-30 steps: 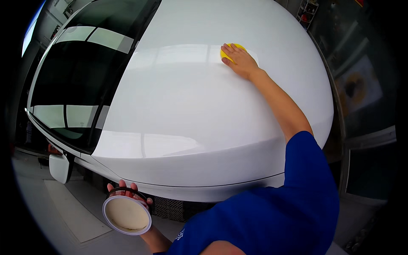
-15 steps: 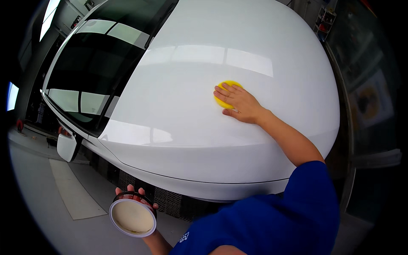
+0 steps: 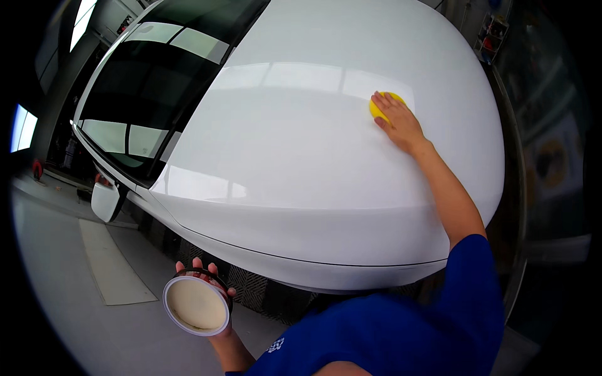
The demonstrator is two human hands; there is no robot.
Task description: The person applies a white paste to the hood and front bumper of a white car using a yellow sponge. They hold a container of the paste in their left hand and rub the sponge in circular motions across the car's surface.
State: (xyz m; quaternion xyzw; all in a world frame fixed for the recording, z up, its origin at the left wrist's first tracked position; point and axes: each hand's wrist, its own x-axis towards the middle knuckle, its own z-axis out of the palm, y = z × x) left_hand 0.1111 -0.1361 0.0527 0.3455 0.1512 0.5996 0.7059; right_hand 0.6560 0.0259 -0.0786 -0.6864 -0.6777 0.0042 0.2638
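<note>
My right hand (image 3: 404, 129) lies with its fingers over a round yellow sponge applicator pad (image 3: 375, 109), pressing it flat against the glossy white car hood (image 3: 295, 144). The pad's edge shows around my fingertips, on the half of the hood toward the front end. Low on the left, beside the car, my left hand (image 3: 197, 264) holds an open round tub of cream-coloured paste (image 3: 197, 304). The fingers wrap the dark side of the tub from behind, and the palm is hidden by it. The tub's face tilts up toward me.
The dark windshield (image 3: 153, 81) borders the hood on the left, with a white side mirror (image 3: 106, 199) below it. Dark floor grating (image 3: 257, 291) runs beneath the car's near side. At the right stands a glass wall (image 3: 549, 163), and a small rack (image 3: 491, 36) is behind the car's front.
My right hand and the yellow pad have moved right and farther away across the hood. The left hand still holds the tub in nearly the same place. The view has shifted slightly.
</note>
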